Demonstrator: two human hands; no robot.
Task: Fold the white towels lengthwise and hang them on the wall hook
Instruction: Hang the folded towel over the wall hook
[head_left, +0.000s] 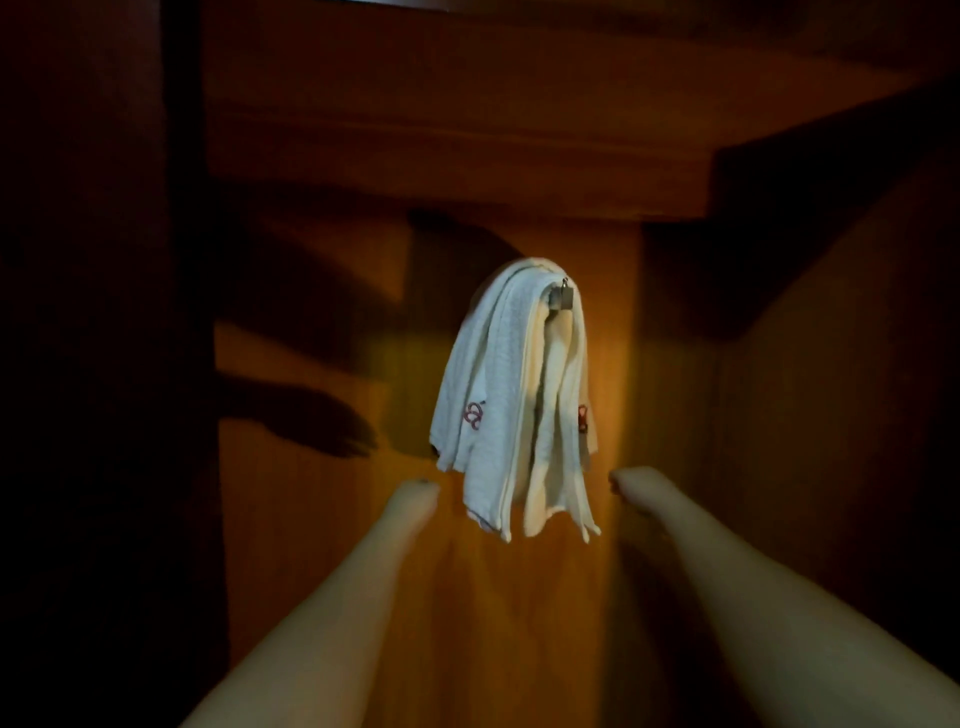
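White towels (511, 400) with small red embroidery hang folded over a metal wall hook (561, 297) on the orange wooden wall. Their lower ends dangle unevenly. My left hand (413, 501) is just below and left of the towels, not touching them. My right hand (636, 486) is just below and right of them, also apart from the cloth. Both hands hold nothing; the fingers are blurred and foreshortened, pointing at the wall.
The wooden wall panel (322, 519) sits in a dim recess. A wooden overhang (457, 156) juts out above the hook. Dark side walls close in at left (104, 364) and right (831, 389). A hand's shadow (322, 421) falls left of the towels.
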